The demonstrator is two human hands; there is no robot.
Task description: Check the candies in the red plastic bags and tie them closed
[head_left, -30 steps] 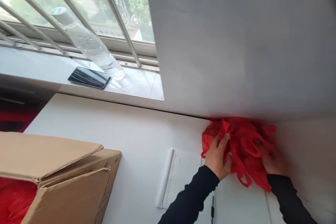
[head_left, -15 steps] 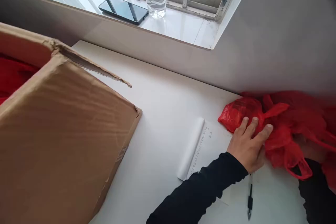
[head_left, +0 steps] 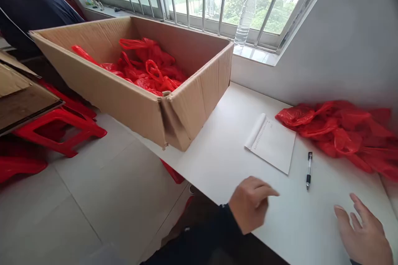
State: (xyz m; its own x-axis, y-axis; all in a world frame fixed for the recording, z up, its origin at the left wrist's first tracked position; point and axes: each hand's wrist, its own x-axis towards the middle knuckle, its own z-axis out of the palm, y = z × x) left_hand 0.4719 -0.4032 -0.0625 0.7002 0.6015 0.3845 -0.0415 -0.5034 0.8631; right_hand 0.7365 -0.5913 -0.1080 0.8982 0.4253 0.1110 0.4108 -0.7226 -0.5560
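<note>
My left hand (head_left: 250,205) hovers over the front edge of the white table (head_left: 214,149), index finger stretched forward and the others loosely curled, holding nothing. My right hand (head_left: 365,232) is above the table at the lower right, empty, with thumb and fingers apart. Between and beyond the hands lies a black-capped clear pen (head_left: 309,172). A notepad (head_left: 275,145) with its cover folded back lies left of the pen. Against the wall, a heap of red plastic bags (head_left: 342,132) spreads across the table's far right.
A large open cardboard box (head_left: 130,103) with red bags inside stands at the table's left end. A water bottle (head_left: 245,18) stands on the window sill. Red stools (head_left: 62,128) and another carton (head_left: 25,95) are at left, near a person in dark clothing (head_left: 40,8).
Both hands have come away from the red bags, back toward the table's front edge. The bags stay on the table. The view has swung up and left, showing the box's inside and the floor.
</note>
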